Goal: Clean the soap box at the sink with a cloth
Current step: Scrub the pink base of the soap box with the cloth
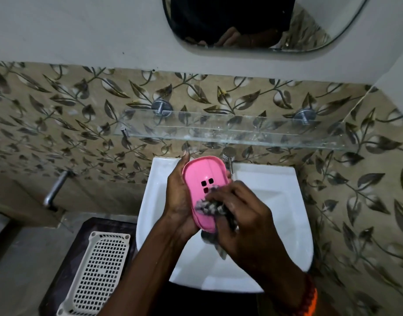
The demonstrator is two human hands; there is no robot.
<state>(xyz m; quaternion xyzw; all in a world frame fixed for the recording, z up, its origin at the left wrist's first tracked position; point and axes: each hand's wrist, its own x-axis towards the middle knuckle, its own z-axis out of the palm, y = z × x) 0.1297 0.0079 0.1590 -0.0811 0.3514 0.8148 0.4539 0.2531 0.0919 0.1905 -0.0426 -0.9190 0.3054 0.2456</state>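
Over the sink point(275, 190): left hand point(177, 201) grips pink soap box point(204, 179).
Right hand point(246, 215): pinching checked cloth point(209, 207).
Risk: wet box slipping, likely.

Soap box point(204, 179) above sink point(275, 197), basket point(100, 272) left.

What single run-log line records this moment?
left hand: holds soap box | right hand: rubs it with cloth | over sink
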